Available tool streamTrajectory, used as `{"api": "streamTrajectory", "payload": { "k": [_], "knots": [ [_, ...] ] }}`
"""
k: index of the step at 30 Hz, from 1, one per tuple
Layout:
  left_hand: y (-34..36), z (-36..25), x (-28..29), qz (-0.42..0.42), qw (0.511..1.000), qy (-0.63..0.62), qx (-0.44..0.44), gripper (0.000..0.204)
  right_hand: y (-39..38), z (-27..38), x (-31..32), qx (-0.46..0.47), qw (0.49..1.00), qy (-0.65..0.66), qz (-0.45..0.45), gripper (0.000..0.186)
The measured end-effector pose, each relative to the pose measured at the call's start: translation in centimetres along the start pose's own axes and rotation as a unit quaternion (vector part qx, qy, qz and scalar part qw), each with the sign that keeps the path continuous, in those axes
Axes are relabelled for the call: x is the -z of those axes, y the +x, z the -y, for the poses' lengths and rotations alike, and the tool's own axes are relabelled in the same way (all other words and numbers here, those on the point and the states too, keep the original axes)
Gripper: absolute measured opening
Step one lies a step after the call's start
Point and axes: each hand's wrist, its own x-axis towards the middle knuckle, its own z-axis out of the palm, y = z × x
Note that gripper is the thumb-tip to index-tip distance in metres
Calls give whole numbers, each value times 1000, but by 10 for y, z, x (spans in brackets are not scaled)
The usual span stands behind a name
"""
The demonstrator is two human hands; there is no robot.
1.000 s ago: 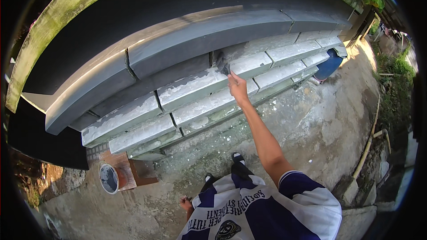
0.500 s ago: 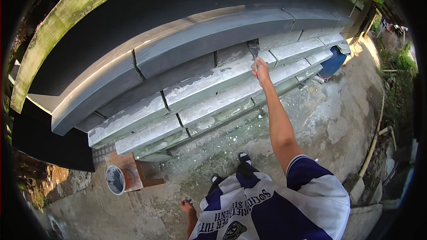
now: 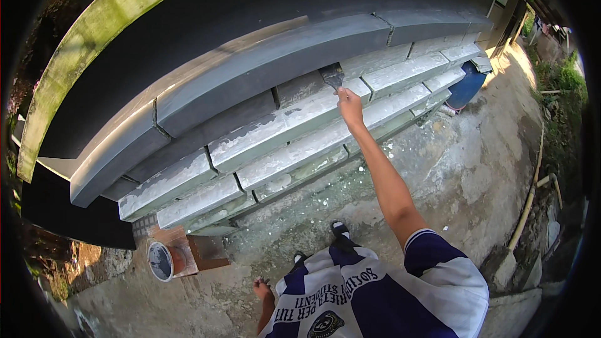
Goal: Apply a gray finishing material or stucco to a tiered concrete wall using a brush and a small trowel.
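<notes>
My right hand grips the handle of a wide, flat paintbrush. Its dark bristles rest against the upright face just under the grey top ledge of a stepped block wall. Below the brush runs a step with patchy whitish and grey paint. My left hand hangs low by my side, small in view, its fingers loosely apart and nothing seen in them. At the lower left, a bucket holds grey paint.
The bucket stands beside a brown box-like piece on the concrete ground. A blue drum stands at the wall's right end. Bamboo poles or pipes lie along the right edge near plants. A mossy ledge curves across the upper left.
My right hand has moved left with the paintbrush along the riser under the top ledge. The view has shifted slightly. My left hand still hangs low.
</notes>
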Motion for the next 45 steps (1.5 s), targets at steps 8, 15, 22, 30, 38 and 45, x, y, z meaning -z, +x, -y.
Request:
{"api": "streamTrajectory", "payload": {
  "k": [8, 15, 22, 30, 38, 45],
  "knots": [
    [4, -133, -100, 181, 899, 180, -356, 24, -32, -40, 13, -48, 991, -70, 102, 40],
    [-104, -257, -184, 312, 676, 391, -541, 30, -54, 4, 5, 27, 995, 63, 67, 28],
    [-160, -208, -195, 288, 784, 339, -433, 30, -77, 4, 19, 28, 990, 110, 79, 50],
    [-186, -108, -150, 85, 942, 157, -285, 28, -73, -13, 20, 37, 995, 76, 57, 49],
    [-186, -128, -134, 38, 953, 141, -267, 28, -92, 42, -53, 60, 989, -51, 127, 46],
    [-174, -146, -110, 65, 957, 134, -250, 29, -102, -14, -76, 95, 989, -92, 62, 45]
  ]
}}
